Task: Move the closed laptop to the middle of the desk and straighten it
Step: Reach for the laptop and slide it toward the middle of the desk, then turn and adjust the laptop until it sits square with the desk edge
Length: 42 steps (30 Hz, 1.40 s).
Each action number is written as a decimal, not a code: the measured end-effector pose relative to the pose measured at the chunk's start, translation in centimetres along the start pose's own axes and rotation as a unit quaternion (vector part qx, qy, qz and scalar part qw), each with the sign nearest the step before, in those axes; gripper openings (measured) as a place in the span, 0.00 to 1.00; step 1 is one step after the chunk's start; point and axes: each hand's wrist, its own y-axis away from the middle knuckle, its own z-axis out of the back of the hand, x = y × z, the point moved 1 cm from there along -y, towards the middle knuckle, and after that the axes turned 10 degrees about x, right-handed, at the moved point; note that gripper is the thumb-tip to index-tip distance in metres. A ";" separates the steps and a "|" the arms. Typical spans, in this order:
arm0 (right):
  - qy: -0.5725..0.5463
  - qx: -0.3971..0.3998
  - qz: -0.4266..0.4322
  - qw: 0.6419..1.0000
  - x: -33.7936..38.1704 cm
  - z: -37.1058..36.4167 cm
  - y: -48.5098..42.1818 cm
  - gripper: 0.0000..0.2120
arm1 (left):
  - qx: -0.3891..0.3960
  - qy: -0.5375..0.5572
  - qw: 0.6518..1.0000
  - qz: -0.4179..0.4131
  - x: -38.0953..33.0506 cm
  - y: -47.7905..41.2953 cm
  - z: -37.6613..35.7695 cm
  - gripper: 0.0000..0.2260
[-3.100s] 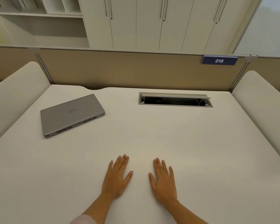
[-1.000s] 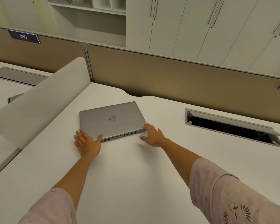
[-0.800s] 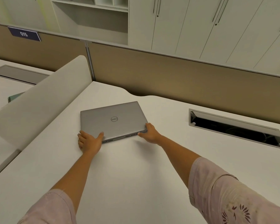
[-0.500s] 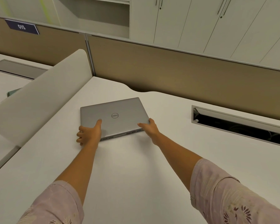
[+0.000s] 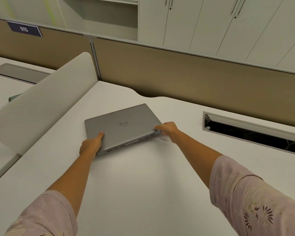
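The left hand (image 5: 90,145) grips the closed laptop (image 5: 124,127) at its near left corner, thumb lying flat on the lid and the other fingers curled under the edge. The right hand (image 5: 168,131) clasps the near right corner, thumb on top, fingers wrapped round the side. The laptop sits askew on the white desk (image 5: 143,184), left of the open cable hatch (image 5: 252,133), with its vented edge facing the person.

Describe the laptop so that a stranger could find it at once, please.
On the white desk, look left of the open cable slot, near the curved side divider. The closed laptop lies askew there, gripped by both hands: flat, grey, with a round logo on its lid.
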 end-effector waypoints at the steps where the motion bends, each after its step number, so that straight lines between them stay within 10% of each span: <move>1: 0.001 0.005 -0.003 1.000 0.2 0.5 0.0 0.21 | -0.004 -0.015 1.000 -0.010 0.4 0.2 -0.1 0.38; 12: 0.075 0.024 -0.071 0.994 -3.8 2.5 3.6 0.23 | -0.065 -0.083 0.993 -0.057 4.5 4.0 -1.7 0.36; 42: 0.080 -0.189 -0.145 0.968 -23.0 11.3 27.1 0.29 | 0.063 -0.179 0.955 -0.229 6.8 16.6 -13.0 0.34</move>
